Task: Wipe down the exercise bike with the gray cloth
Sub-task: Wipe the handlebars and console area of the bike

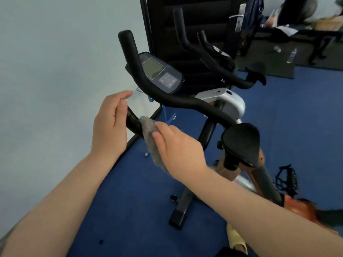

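The exercise bike (219,106) stands in front of me, with black handlebars, a grey console (159,73) and a black saddle (241,140). My right hand (178,147) holds the gray cloth (151,136) against the near left handlebar grip (132,121); the cloth hangs down below the hand. My left hand (110,125) is at the end of that same grip, fingers loosely curved round it, thumb up. Most of the grip is hidden behind both hands.
A pale wall (55,71) runs close on the left. A mirror (204,34) behind the bike reflects its handlebars. Blue floor mat (130,201) lies below. A black pedal (286,178) sticks out at the right. Water bottles (291,55) stand far right.
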A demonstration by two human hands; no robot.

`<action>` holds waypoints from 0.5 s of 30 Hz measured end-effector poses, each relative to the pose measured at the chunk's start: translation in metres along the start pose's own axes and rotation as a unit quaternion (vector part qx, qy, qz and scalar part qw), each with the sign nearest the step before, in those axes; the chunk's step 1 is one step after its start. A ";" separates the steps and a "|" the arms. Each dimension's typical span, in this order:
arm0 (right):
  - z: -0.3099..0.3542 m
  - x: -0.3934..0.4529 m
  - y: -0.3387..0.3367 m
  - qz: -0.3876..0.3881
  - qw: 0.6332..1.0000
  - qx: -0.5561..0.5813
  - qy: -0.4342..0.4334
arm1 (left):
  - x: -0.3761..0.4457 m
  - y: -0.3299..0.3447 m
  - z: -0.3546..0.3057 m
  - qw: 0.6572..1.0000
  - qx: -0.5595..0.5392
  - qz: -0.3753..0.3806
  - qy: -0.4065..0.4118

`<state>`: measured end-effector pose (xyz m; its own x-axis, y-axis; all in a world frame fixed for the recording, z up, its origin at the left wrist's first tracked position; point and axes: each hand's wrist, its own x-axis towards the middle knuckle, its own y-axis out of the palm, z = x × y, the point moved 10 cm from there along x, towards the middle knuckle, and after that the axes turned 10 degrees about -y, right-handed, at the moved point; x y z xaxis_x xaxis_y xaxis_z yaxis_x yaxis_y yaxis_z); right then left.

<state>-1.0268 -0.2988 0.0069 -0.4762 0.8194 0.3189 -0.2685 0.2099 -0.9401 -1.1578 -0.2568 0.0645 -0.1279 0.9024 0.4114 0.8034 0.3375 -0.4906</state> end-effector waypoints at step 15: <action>-0.034 -0.054 -0.006 -0.033 0.996 0.059 0.054 | -0.057 0.065 -0.042 0.953 0.227 -0.058 0.193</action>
<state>-0.9711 -0.3261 -0.0089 -0.3626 0.8597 0.3597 -0.3962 0.2071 -0.8945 -1.0740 -0.2979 0.0411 0.0937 0.7159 0.6919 0.4511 0.5890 -0.6705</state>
